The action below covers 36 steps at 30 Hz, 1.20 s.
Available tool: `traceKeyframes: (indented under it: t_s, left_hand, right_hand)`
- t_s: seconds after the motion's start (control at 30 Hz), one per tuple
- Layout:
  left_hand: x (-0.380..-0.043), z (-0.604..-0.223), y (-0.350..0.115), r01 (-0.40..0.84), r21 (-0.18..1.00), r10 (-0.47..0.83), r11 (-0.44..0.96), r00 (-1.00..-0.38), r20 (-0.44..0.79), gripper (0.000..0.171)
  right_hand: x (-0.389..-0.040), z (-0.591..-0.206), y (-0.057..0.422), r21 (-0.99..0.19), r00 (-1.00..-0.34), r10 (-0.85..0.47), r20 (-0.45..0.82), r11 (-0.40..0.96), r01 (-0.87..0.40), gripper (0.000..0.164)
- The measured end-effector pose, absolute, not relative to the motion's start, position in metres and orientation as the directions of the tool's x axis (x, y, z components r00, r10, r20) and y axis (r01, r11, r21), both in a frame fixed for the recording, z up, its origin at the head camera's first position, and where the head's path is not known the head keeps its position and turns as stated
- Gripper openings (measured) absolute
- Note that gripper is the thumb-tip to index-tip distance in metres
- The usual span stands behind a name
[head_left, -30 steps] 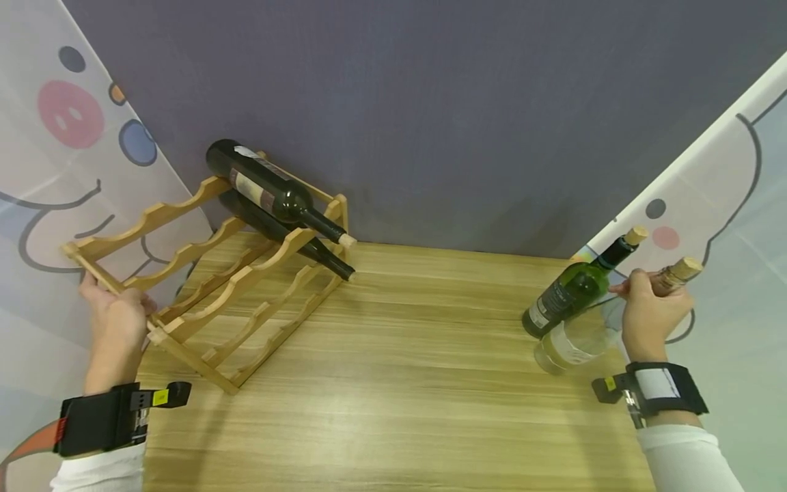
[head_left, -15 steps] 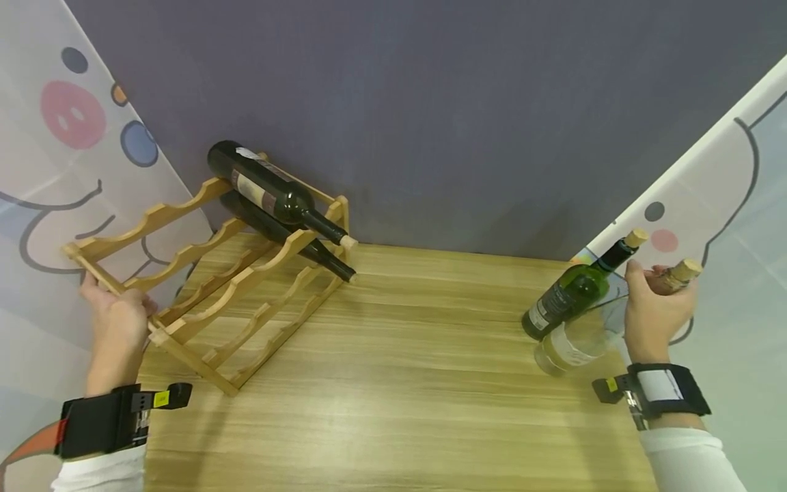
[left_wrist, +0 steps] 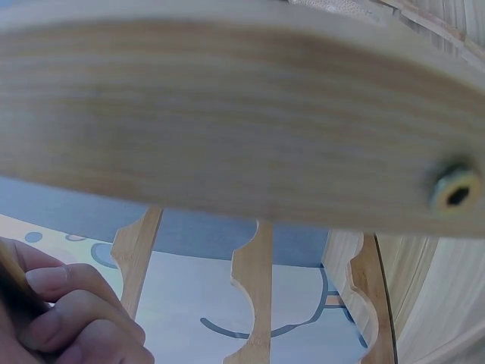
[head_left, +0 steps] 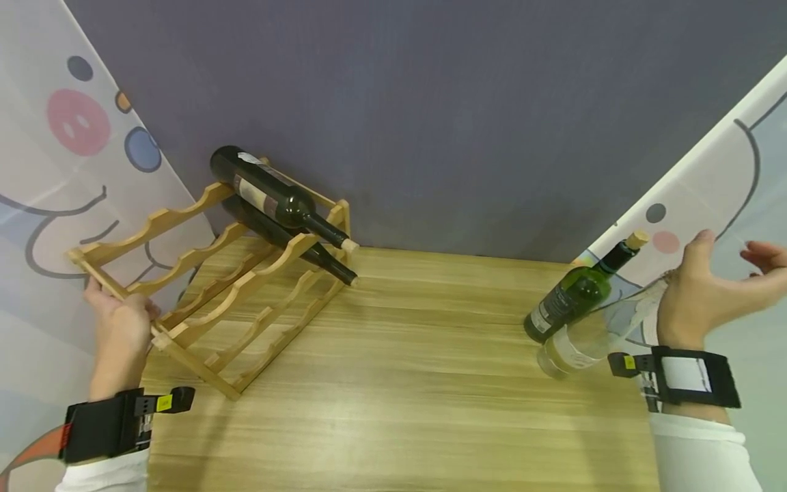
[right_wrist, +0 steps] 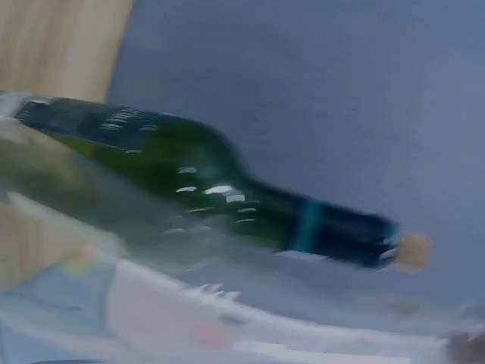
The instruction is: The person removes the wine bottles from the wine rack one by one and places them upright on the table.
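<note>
My left hand (head_left: 123,331) grips the near left side of a wooden wine rack (head_left: 230,301); in the left wrist view its curled fingers (left_wrist: 83,315) show beside the scalloped slats. A dark wine bottle (head_left: 264,198) lies in the rack's top row at the far end, cork towards the right. Under it lies a second dark bottle (head_left: 328,263). On the right, my right hand (head_left: 707,301) is spread, thumb and fingers apart, beside the neck of an upright clear bottle (head_left: 572,352) and partly hiding it. A green corked wine bottle (head_left: 572,297) stands just behind the clear one.
The wooden tabletop (head_left: 418,383) stretches between rack and standing bottles. A grey panel (head_left: 430,123) closes off the back. Printed cartoon sheets flank both sides, the left sheet (head_left: 37,205) behind the rack and the right sheet (head_left: 756,219) beyond the bottles.
My right hand has let go of the clear bottle's neck, opened its fingers and moved right. The bottle stays standing. My left hand keeps its grip on the rack.
</note>
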<state>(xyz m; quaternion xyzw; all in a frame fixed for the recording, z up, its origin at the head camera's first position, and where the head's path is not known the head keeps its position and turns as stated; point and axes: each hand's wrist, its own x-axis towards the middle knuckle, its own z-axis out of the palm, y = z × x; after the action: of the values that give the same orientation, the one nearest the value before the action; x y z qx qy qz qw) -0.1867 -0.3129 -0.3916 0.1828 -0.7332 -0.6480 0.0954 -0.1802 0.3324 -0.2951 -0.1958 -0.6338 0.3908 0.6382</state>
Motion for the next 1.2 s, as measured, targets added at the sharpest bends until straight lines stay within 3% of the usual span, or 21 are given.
traceKeyframes:
  t_s: [0.17,0.27,0.5,0.73,0.83,0.97,1.1,1.2]
  left_hand:
    - [-0.187,-0.392,-0.312,-0.153,0.984,-0.397,0.093,-0.912,-0.104,0.086]
    - [-0.188,-0.391,-0.311,-0.152,0.983,-0.4,0.099,-0.911,-0.101,0.087]
    - [-0.187,-0.39,-0.309,-0.152,0.986,-0.401,0.063,-0.909,-0.114,0.084]
    - [-0.186,-0.391,-0.312,-0.125,0.992,-0.4,0.026,-0.911,-0.104,0.079]
    - [-0.185,-0.392,-0.313,-0.112,0.994,-0.391,0.018,-0.915,-0.096,0.079]
    - [-0.184,-0.392,-0.313,-0.113,0.993,-0.39,0.022,-0.916,-0.096,0.079]
    - [-0.184,-0.393,-0.313,-0.115,0.993,-0.386,0.023,-0.917,-0.097,0.077]
    - [-0.185,-0.394,-0.313,-0.106,0.994,-0.39,0.008,-0.916,-0.094,0.078]
  right_hand:
    - [-0.193,-0.276,0.309,-0.606,-0.064,0.63,0.774,0.706,-0.367,0.025]
    - [-0.204,-0.266,0.284,-0.534,-0.088,0.565,0.82,0.702,-0.47,0.023]
    - [-0.237,-0.256,0.234,-0.512,-0.289,0.425,0.858,0.651,-0.561,0.021]
    - [-0.268,-0.269,0.196,-0.388,-0.484,0.096,0.87,0.74,-0.55,0.037]
    - [-0.271,-0.275,0.173,-0.353,-0.552,-0.035,0.833,0.735,-0.579,0.032]
    - [-0.272,-0.279,0.139,-0.416,-0.692,-0.128,0.71,0.716,-0.56,0.029]
    - [-0.27,-0.279,0.112,-0.539,-0.853,-0.176,0.491,0.708,-0.456,0.048]
    - [-0.271,-0.283,0.097,-0.569,-0.917,-0.203,0.342,0.732,-0.374,0.062]
